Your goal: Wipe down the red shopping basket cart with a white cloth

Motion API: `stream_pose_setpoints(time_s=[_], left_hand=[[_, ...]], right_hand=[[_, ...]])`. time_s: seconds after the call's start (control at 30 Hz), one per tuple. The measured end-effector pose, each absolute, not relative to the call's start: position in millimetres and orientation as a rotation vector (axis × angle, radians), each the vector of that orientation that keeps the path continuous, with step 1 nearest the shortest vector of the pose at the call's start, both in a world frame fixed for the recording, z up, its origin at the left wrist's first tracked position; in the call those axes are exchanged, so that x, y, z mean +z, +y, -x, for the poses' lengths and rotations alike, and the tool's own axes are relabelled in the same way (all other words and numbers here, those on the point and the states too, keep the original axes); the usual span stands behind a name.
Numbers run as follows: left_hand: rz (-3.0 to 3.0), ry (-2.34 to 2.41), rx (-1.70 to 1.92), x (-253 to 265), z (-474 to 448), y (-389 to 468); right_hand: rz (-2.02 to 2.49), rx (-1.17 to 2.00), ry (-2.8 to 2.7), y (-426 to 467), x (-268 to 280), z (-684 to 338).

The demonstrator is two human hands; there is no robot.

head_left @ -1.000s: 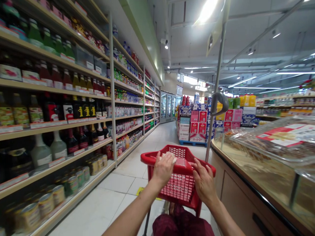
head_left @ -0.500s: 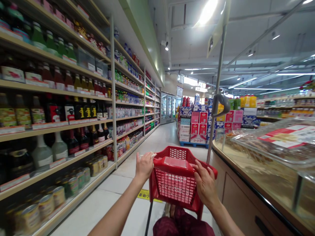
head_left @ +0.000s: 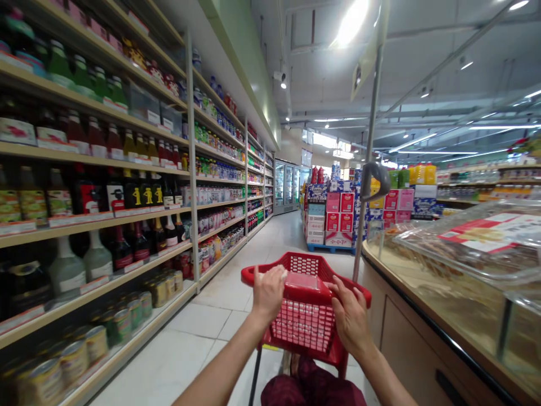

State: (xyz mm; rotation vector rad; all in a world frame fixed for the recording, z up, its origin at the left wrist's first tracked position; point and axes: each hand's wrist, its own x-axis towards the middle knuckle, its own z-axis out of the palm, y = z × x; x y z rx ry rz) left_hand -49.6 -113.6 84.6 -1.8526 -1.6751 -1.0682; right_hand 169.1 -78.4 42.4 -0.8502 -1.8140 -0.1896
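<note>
A red plastic shopping cart (head_left: 302, 332) with a slotted basket stands right in front of me. My left hand (head_left: 269, 296) is closed over its red handle (head_left: 249, 274), left of the middle, with a small crumpled white tissue or wipe (head_left: 284, 274) showing at its fingers. On the right part of the handle lies my right hand (head_left: 350, 310), its fingers curled over the bar. Between the hands, a pale pinkish panel (head_left: 308, 281) tops the handle. Dark red trousers show below the cart.
Tall shelves (head_left: 97, 219) of bottles and cans run along the left. To the right is a wooden counter (head_left: 406, 327) with packaged food under clear covers (head_left: 465, 242). Boxes are stacked on a blue pallet (head_left: 329, 248) ahead, beyond a metal pole (head_left: 367, 141). Tiled floor runs between.
My left hand has slid rightward along the handle with the white piece, baring the handle's left end. My right hand stays in place. The yellow floor sign is now mostly hidden.
</note>
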Motion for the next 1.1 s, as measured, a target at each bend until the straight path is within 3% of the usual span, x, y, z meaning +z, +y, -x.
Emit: stream_pose_setpoints(time_s=[0.1, 0.27, 0.43, 0.63, 0.83, 1.1], left_hand=[[1.957, -1.549, -1.056, 84.5, 33.2, -112.8], [1.89, -1.779, -1.035, 93.3, 27.3, -111.9], [2.145, -1.446, -0.938, 92.3, -17.4, -104.8], [1.961, -1.752, -0.881, 103.3, 1.0, -107.3], [2.133, -1.407, -0.838, 91.0, -28.0, -100.7], [2.032, -1.57, -0.83, 97.8, -13.1, -102.5]], right_hand=[[0.838, -0.185, -1.83, -77.6, 42.6, -172.0], [0.866, -0.17, -1.808, -77.5, 43.3, -171.7], [0.867, -0.21, -1.838, -78.7, 44.4, -172.1], [0.872, -0.179, -1.825, -81.3, 47.2, -170.3], [0.845, -0.21, -1.859, -80.4, 47.6, -171.3], [0.855, -0.148, -1.824, -80.0, 47.9, -169.5]])
